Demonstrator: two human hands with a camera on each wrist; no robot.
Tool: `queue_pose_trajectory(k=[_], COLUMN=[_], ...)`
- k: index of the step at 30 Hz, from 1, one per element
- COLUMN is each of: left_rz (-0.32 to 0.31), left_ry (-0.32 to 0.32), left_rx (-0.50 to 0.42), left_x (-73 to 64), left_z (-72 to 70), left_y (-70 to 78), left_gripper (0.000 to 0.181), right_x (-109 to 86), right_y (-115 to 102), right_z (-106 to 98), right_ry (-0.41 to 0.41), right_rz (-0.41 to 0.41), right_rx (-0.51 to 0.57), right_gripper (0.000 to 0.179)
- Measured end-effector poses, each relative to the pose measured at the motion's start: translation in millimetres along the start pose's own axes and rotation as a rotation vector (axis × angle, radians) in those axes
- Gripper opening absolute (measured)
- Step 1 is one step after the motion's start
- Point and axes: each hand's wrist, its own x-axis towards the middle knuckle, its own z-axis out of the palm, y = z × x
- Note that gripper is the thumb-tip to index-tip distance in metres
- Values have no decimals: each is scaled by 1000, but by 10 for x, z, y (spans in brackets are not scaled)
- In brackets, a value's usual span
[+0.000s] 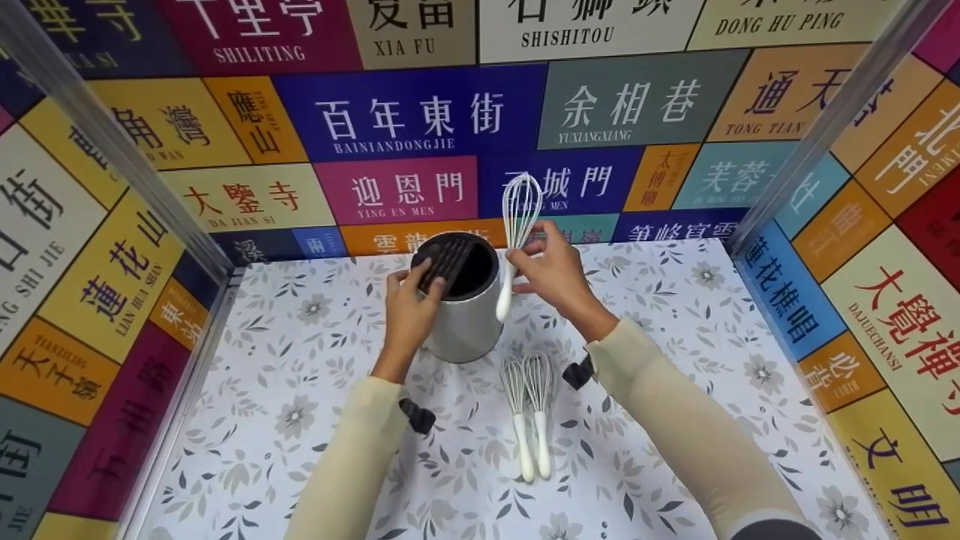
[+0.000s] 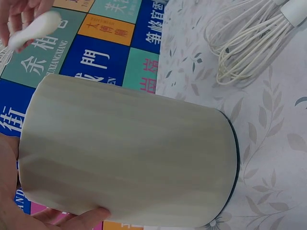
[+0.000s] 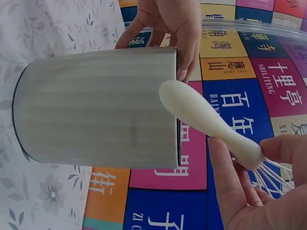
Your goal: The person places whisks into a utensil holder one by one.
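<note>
A light grey cylindrical utensil holder (image 1: 465, 330) with a dark inside stands upright on the table; a black slotted insert (image 1: 447, 262) covers the left part of its mouth. My left hand (image 1: 412, 300) grips the holder at its left rim, thumb and fingers bent over the edge. In my right hand (image 1: 555, 270) is a whisk (image 1: 519, 217), pinched at the neck where handle meets wires. Its wires point up and its white handle (image 3: 206, 112) hangs down beside the holder's right rim. Two more whisks (image 1: 531, 420) lie side by side nearer to me, handles toward me.
The table (image 1: 330, 450) wears a white cover with grey leaves and flowers. Colourful sign-printed panels (image 1: 420, 112) rise at the back and on both sides, with metal posts (image 1: 817, 112) at the corners.
</note>
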Motion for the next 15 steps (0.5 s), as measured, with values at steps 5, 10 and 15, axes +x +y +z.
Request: queue_pose_trajectory(k=[5, 10, 15], left_rz=[-3, -6, -9], left_ry=[-1, -1, 4], left_rx=[-5, -9, -1], left_x=[0, 6, 8], left_z=[0, 3, 14], left_y=[9, 12, 3], left_gripper=[45, 46, 46], right_x=[97, 174, 227], right_y=[-93, -119, -86], right_z=[165, 307, 427], right_ry=[58, 124, 164], right_rz=[-95, -177, -243], right_rx=[-17, -82, -140], right_gripper=[52, 57, 56])
